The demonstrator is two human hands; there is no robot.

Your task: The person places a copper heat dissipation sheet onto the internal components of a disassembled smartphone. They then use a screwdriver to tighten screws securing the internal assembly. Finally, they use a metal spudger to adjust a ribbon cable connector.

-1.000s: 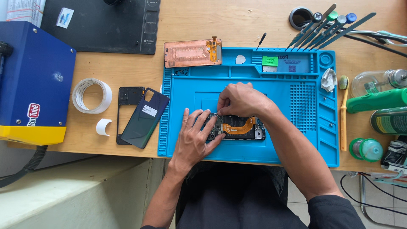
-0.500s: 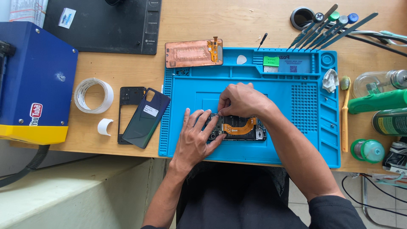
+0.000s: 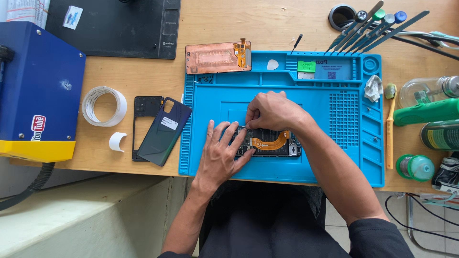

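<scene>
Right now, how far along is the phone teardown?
Done: back cover and black frame lie off on the desk, copper-backed screen set aside. In hand: left hand steadies the opened phone; right hand pinches at its top edge. Left: the orange flex cable is still in place.

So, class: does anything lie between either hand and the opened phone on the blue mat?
Nothing visible does. The left hand lies flat on the opened phone, and the right hand pinches down at its top edge. Whether those fingertips hold something cannot be told.
</scene>
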